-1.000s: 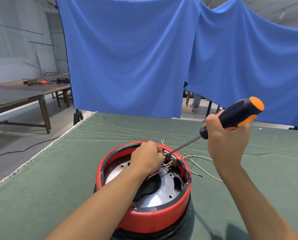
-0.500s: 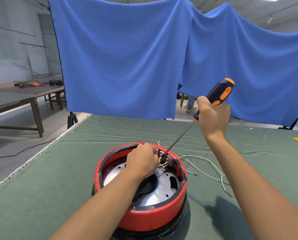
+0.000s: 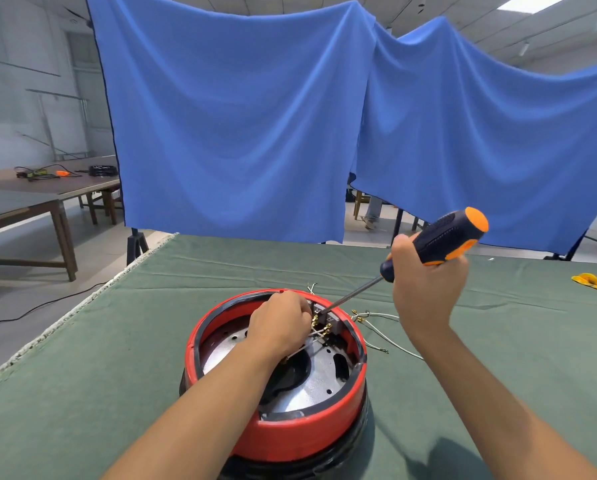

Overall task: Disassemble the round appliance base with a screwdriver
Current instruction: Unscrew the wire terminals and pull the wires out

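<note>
1. A blue backdrop cloth [image 3: 255, 116] hangs across the twelve o'clock side of the green-covered table [image 3: 82, 393].
2. The round appliance base [image 3: 290, 434], red-rimmed, sits on the table at six o'clock.
3. The right hand [image 3: 425, 289], at two o'clock from the base, curls fully around the screwdriver [image 3: 439, 242], whose tip meets a terminal block [image 3: 324, 317].
4. The left hand [image 3: 278, 323] rests inside the rim, fingers curled at the wires [image 3: 319, 332]; whether they pinch them cannot be told.
</note>
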Action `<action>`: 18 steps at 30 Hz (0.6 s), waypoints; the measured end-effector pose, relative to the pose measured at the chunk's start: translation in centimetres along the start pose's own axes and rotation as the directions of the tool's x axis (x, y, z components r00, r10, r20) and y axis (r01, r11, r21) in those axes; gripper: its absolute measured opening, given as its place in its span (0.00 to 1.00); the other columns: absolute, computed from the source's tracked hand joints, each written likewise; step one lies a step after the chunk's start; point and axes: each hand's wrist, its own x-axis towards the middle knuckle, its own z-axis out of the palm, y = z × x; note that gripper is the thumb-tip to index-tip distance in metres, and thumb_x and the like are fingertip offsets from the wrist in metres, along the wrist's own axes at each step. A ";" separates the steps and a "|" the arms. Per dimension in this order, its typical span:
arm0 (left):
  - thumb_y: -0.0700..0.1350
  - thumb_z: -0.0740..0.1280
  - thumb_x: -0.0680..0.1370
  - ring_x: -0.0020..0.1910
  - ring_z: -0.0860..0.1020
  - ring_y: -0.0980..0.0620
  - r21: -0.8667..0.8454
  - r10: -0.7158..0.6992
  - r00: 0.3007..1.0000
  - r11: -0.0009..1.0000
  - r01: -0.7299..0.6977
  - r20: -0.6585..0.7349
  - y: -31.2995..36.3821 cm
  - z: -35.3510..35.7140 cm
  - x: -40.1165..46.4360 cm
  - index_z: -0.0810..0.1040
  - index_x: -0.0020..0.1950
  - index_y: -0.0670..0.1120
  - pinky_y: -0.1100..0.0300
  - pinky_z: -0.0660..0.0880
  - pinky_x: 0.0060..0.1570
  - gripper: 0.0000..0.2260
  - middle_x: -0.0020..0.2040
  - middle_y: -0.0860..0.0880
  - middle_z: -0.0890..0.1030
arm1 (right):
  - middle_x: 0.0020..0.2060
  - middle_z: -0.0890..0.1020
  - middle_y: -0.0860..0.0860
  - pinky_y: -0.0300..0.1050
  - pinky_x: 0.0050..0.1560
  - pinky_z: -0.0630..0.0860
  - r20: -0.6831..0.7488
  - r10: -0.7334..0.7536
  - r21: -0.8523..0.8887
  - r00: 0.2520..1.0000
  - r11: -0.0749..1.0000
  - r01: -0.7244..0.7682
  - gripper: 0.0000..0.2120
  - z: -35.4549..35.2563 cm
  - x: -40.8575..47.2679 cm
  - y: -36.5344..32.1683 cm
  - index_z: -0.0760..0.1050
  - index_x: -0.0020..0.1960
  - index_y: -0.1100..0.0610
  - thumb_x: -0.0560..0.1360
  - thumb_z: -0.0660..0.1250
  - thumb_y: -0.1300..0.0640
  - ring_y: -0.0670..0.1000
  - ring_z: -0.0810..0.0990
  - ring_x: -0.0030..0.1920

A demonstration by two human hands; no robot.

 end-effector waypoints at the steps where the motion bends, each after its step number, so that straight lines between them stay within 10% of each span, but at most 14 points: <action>1: 0.40 0.59 0.72 0.45 0.78 0.47 -0.001 0.003 1.000 1.000 -0.003 0.005 0.0 0.0 -0.1 0.82 0.44 0.49 0.58 0.69 0.41 0.12 0.44 0.50 0.82 | 0.18 0.71 0.43 0.29 0.27 0.68 0.010 -0.009 -0.002 1.000 1.000 0.009 0.10 -0.2 -0.4 0.1 0.67 0.28 0.56 0.65 0.65 0.58 0.40 0.70 0.21; 18: 0.41 0.59 0.72 0.46 0.77 0.44 0.034 0.025 0.999 0.999 -0.026 0.021 0.0 0.0 -0.1 0.81 0.43 0.48 0.58 0.67 0.39 0.11 0.45 0.47 0.82 | 0.16 0.72 0.45 0.31 0.22 0.67 -0.008 0.144 -0.084 0.990 0.986 -0.144 0.13 0.7 4.5 2.1 0.72 0.31 0.67 0.64 0.61 0.57 0.43 0.69 0.19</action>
